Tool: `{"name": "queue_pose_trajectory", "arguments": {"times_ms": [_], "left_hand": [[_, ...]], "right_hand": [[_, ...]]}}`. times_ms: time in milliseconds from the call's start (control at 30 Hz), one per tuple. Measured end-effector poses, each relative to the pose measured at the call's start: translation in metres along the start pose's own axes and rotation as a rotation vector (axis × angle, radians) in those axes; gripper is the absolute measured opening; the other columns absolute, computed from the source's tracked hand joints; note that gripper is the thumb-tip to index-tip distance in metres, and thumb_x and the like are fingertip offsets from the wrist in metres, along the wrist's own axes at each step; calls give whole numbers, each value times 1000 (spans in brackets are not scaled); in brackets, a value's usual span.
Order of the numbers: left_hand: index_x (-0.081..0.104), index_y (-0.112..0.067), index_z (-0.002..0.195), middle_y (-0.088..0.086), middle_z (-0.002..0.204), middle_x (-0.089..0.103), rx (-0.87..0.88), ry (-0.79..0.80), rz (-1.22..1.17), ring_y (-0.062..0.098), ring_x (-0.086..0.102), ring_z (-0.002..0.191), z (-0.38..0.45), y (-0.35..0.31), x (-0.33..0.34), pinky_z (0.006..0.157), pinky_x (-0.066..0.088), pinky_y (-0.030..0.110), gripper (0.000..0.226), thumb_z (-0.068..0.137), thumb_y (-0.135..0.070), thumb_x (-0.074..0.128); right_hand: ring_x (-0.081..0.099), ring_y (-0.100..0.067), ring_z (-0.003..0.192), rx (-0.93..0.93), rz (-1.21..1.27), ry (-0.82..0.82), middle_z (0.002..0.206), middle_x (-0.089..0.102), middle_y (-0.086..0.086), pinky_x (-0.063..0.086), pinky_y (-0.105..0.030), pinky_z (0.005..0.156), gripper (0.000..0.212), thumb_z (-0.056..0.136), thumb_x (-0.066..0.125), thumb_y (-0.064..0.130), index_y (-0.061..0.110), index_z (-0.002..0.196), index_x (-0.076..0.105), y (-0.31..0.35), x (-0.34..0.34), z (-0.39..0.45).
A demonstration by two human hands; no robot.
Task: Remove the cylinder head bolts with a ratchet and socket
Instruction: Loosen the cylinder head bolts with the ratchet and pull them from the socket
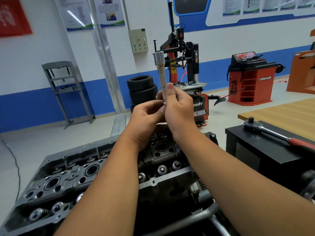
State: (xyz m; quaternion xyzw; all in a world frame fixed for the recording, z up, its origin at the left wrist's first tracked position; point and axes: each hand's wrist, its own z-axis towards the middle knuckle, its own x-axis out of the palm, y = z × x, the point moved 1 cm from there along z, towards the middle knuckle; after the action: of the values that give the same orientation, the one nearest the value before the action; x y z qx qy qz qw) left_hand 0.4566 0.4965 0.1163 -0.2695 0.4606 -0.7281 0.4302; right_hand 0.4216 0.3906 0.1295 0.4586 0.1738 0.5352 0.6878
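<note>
Both hands are raised above the cylinder head (95,176), a grey casting with round bores and valve springs. My right hand (179,108) grips the lower end of a long silver socket extension (161,70), which stands upright with its wider socket end on top. My left hand (146,120) pinches at the extension's bottom tip, where a small metal piece shows between the fingers. The ratchet (265,131), chrome with a red grip, lies untouched on the black box (255,150) to the right.
A wooden table (281,111) stands behind the black box. Further back are a red and black tyre changer (185,65), stacked tyres (142,89), a red wheel balancer (252,79) and a grey press frame (66,89). A metal stand tube (201,217) runs under the engine.
</note>
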Motion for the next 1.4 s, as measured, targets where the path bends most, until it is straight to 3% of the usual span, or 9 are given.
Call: {"name": "queue_pose_trajectory", "arguments": {"times_ms": [133,367,500,567,733,933,1100,1267,1400], "left_hand": [[72,-1,111,18,104,78,1,-109,71,28,78,91,0,2,-2,66,62,34,21,91,-3,77],[77,-12,112,10,97,79,-33,16,-23,24,77,89,-1,1,-1,68,63,40,18,105,-11,60],[72,-4,111,14,103,78,8,-45,56,26,78,93,0,2,-2,69,64,41,17,95,-10,74],[73,-3,111,16,103,78,12,-60,72,27,78,92,0,2,-3,67,64,38,19,93,-9,77],[75,-7,115,13,100,77,-28,61,12,26,76,90,-1,2,-1,69,62,37,18,104,-13,62],[72,-7,115,16,103,78,1,-96,135,29,79,92,1,1,-2,66,63,35,24,92,-1,75],[74,-8,117,11,97,77,-61,72,15,23,76,87,-1,0,1,69,63,36,19,106,-12,59],[69,-2,112,19,104,77,-23,-67,115,27,78,87,0,1,0,65,62,34,18,94,-1,73],[71,-6,118,14,105,78,-50,26,54,27,76,91,0,2,-2,69,62,35,21,99,-1,66]], "right_hand": [[68,-23,83,-58,-27,6,86,68,-4,58,-53,85,28,96,72,39,14,90,64,0,1,-2],[68,-15,81,-1,-18,-1,80,69,3,60,-51,87,45,108,44,46,19,81,68,0,1,0],[69,-23,84,-36,34,-10,86,70,-4,60,-54,86,39,91,61,56,18,88,62,1,0,-1],[71,-26,88,-60,9,-25,90,71,-8,59,-55,87,37,94,66,53,17,89,61,-1,-1,0],[68,-18,78,-77,-53,-26,78,70,2,59,-53,83,36,104,57,44,15,84,66,-3,0,2],[67,-14,78,-129,-65,-3,82,67,3,61,-43,79,26,94,74,41,19,88,63,-2,0,-1],[65,-12,73,-71,-69,-40,75,68,4,59,-43,78,42,109,48,41,17,81,68,-2,1,2],[68,-15,79,-91,-43,-12,84,68,1,60,-41,79,26,96,70,42,17,90,63,-4,0,0],[68,-15,79,-123,-112,5,81,69,2,59,-41,79,31,104,58,39,15,87,67,-4,2,1]]}}
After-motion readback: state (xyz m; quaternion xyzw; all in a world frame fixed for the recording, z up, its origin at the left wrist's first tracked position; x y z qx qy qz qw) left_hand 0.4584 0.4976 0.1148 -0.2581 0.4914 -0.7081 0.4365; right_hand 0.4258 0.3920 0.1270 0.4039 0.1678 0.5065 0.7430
